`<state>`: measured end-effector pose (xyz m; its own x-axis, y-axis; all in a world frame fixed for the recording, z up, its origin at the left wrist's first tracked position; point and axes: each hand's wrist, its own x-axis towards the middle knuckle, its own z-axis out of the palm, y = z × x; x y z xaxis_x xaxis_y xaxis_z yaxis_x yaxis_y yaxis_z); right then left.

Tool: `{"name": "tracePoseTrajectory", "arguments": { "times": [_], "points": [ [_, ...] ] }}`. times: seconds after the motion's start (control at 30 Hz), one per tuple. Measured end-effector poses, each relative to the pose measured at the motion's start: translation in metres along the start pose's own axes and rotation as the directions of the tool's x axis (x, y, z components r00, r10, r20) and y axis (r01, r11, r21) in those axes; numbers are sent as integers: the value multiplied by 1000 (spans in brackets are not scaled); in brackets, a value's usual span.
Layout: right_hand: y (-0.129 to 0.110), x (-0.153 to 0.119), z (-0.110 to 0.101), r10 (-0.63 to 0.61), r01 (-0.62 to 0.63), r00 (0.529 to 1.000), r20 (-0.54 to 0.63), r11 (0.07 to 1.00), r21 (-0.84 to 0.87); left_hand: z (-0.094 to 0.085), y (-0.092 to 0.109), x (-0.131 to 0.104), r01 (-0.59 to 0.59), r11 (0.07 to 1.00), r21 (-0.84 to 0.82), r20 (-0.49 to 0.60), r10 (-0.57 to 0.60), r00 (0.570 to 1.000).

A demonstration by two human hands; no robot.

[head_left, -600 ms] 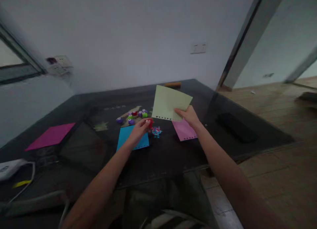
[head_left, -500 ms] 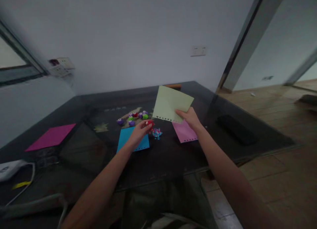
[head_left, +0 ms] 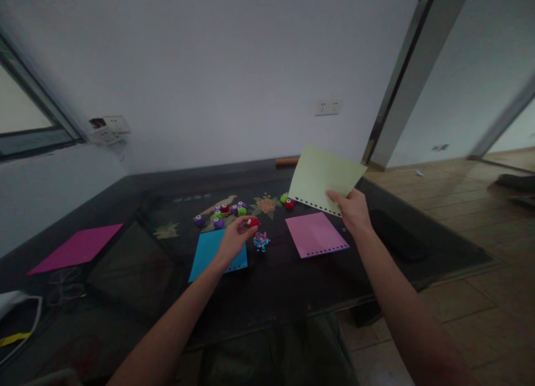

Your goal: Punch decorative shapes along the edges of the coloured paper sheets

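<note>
My left hand (head_left: 234, 238) pinches a small red toy (head_left: 253, 223) above the right edge of a blue sheet (head_left: 208, 251). Just below that toy lies a spiky blue and pink piece (head_left: 261, 241). My right hand (head_left: 351, 208) grips a pale green sheet (head_left: 325, 177) by its lower right part, raised over the table. Under and in front of it, a pink sheet (head_left: 316, 234) lies flat. Several purple, green and red toys with eyes (head_left: 218, 223) are grouped behind the blue sheet. A green toy (head_left: 284, 198) and a red toy (head_left: 289, 204) sit by the green sheet's lower left corner.
The dark table (head_left: 267, 297) has a magenta sheet (head_left: 77, 247) at its left. A black case (head_left: 397, 235) lies at the right, a brown bar (head_left: 287, 161) at the back. A white device with a cable (head_left: 37, 313) is at the left edge.
My right hand has moved right with the green sheet, uncovering the pink sheet and the green and red toys behind. My left hand still holds its red toy in nearly the same place.
</note>
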<state>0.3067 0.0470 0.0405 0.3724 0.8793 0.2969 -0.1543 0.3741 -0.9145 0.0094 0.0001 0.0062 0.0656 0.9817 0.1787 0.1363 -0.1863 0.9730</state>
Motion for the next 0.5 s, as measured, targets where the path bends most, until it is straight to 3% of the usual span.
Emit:
{"name": "tracePoseTrajectory", "arguments": {
  "times": [0.2, 0.5],
  "points": [
    [24, 2, -28, 84, -80, 988, -130, 996, 37, 18, 5, 10, -101, 978, 182, 52, 93, 994],
    [27, -3, -28, 127, -112, 985, -113, 985, 130, 65, 6, 62, -216, 927, 307, 92, 197, 976]
  ]
}}
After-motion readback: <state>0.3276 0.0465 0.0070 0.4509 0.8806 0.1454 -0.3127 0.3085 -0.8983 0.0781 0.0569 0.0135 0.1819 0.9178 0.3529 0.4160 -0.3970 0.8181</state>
